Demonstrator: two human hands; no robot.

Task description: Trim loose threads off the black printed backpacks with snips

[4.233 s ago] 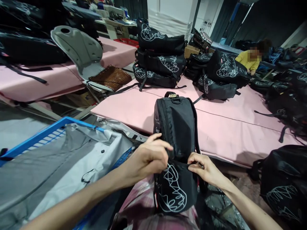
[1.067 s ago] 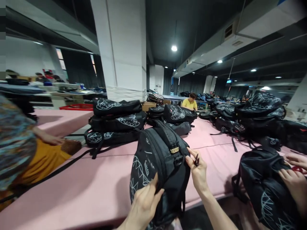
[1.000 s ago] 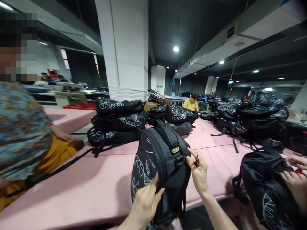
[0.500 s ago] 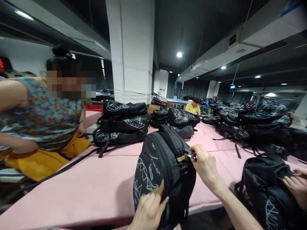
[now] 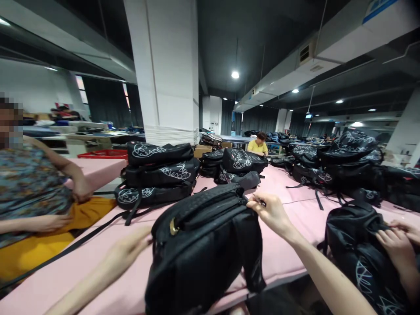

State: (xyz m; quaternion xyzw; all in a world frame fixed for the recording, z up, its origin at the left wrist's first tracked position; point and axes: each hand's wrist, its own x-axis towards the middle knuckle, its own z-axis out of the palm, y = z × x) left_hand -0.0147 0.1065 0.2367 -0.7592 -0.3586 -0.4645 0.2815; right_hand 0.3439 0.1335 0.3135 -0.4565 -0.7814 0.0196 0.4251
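Observation:
A black backpack [image 5: 200,249] stands tilted on the pink table, its back panel and a shoulder strap facing me and a brass-coloured zip pull at the top left. At its left edge, my left hand [image 5: 139,243] grips the side, with the fingertips hidden behind the fabric. Closed in a pinch, my right hand [image 5: 271,214] is at the upper right corner. Between its fingers shows a small metal tool [image 5: 260,201] that looks like thread snips, mostly covered by the hand.
Black backpacks with white scribbled prints lie in a stack [image 5: 157,175] at the back left and in piles [image 5: 351,166] at the right. A co-worker's hands [image 5: 397,245] work on another backpack [image 5: 351,236]. Someone in a patterned top [image 5: 33,183] sits at the left.
The backpack has swung round, so its printed front no longer faces left toward me and its back panel shows. My left hand has shifted left to its far edge. The view has turned slightly right.

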